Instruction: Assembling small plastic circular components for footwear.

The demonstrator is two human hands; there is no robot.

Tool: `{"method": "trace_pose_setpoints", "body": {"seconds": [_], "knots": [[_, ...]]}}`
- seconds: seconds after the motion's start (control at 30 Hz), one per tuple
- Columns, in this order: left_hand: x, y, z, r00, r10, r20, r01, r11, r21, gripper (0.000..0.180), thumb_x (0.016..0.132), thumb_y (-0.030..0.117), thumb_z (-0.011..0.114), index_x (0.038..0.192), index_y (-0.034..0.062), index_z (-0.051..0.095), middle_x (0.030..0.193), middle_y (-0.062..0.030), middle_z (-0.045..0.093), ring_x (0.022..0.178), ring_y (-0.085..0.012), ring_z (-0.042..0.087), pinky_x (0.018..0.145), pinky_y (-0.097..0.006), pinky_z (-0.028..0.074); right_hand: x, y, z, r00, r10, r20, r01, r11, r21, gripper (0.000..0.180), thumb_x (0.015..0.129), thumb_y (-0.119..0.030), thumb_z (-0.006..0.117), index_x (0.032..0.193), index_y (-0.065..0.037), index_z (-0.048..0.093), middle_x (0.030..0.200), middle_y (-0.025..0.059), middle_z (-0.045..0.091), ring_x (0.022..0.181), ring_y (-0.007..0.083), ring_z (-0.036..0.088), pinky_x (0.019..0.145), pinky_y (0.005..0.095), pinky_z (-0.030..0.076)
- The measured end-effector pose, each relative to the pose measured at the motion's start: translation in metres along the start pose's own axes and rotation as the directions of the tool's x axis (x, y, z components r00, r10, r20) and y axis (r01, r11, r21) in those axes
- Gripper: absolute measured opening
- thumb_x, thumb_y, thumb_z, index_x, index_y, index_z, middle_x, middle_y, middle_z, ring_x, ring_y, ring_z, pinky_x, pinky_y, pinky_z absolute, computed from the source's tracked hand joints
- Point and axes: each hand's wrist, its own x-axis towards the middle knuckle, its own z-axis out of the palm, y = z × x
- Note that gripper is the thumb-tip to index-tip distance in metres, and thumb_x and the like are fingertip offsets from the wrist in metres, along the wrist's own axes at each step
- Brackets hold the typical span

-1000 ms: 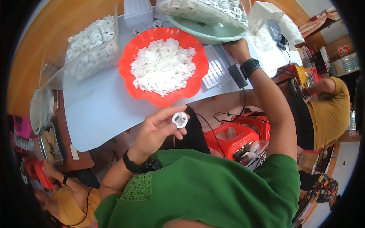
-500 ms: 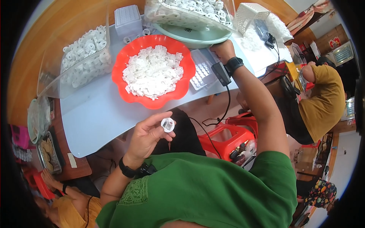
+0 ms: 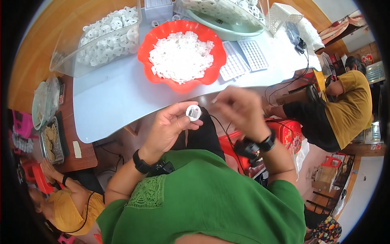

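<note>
My left hand (image 3: 167, 127) is closed, pinching a round white plastic part (image 3: 193, 113) between thumb and fingers. The part has an open face with a small grey piece and a reddish spot inside. To its right, apart from it, my right hand (image 3: 243, 110) is blurred by motion, its fingers drawn together. A small pale thing (image 3: 214, 101) shows at its fingertips, too smeared to name. Just beyond my hands, a red scalloped bowl (image 3: 181, 86) on the table holds a heap of small white plastic pieces (image 3: 183, 57).
Two pale trays with rows of small cells, one (image 3: 233, 63) beside another (image 3: 254, 55), lie right of the bowl. A clear bin (image 3: 65, 61) of white round parts stands left. A green basin (image 3: 227, 30) sits behind. Co-workers sit at both sides; a red stool (image 3: 284, 132) stands at right.
My right hand has come back from the basin and trays toward my left hand. My left hand still holds the round part. The whole view has shifted a little.
</note>
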Motion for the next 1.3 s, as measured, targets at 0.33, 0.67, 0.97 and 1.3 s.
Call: {"method": "trace_pose_setpoints", "body": {"seconds": [0.33, 0.67, 0.97, 1.3], "knots": [[-0.021, -0.001, 0.014, 0.999, 0.041, -0.012, -0.039, 0.991, 0.131, 0.033, 0.090, 0.003, 0.055, 0.122, -0.0033, 0.052, 0.109, -0.0102, 0.061, 0.090, -0.0161, 0.062, 0.078, -0.029, 0.053, -0.031, -0.011, 0.049, 0.905, -0.411, -0.111, 0.345, 0.861, -0.374, 0.016, 0.065, -0.004, 0.067, 0.071, -0.006, 0.053, 0.063, 0.0061, 0.048, 0.055, 0.0239, 0.050, 0.047, 0.0360, 0.039], [-0.029, -0.003, 0.023, 0.995, 0.101, 0.003, -0.098, 0.948, 0.304, 0.033, 0.087, -0.005, 0.055, 0.120, -0.0047, 0.055, 0.103, -0.0070, 0.058, 0.089, -0.0153, 0.062, 0.078, -0.026, 0.053, -0.041, -0.020, 0.048, 0.900, -0.434, -0.048, 0.375, 0.825, -0.422, 0.017, 0.062, -0.005, 0.066, 0.065, -0.006, 0.050, 0.060, 0.0062, 0.047, 0.055, 0.0239, 0.050, 0.047, 0.0358, 0.039], [-0.031, -0.003, 0.024, 0.999, 0.031, -0.029, -0.023, 0.973, 0.228, 0.031, 0.087, -0.004, 0.056, 0.118, -0.0049, 0.056, 0.103, -0.0096, 0.061, 0.085, -0.0164, 0.063, 0.075, -0.027, 0.054, -0.048, -0.016, 0.045, 0.972, -0.209, -0.104, 0.193, 0.971, -0.144, 0.009, 0.071, -0.001, 0.065, 0.074, -0.003, 0.057, 0.063, 0.0071, 0.056, 0.054, 0.0216, 0.055, 0.047, 0.0331, 0.043], [-0.022, -0.008, 0.018, 0.999, -0.008, 0.048, -0.007, 0.950, 0.312, 0.031, 0.086, -0.003, 0.057, 0.116, -0.0058, 0.057, 0.099, -0.0095, 0.060, 0.083, -0.0169, 0.063, 0.073, -0.026, 0.053, -0.039, 0.003, 0.031, 0.910, 0.368, 0.192, -0.415, 0.800, 0.434, 0.019, 0.071, -0.002, 0.073, 0.081, 0.001, 0.058, 0.065, -0.0003, 0.057, 0.057, 0.0036, 0.052, 0.048, 0.0198, 0.040]]}}
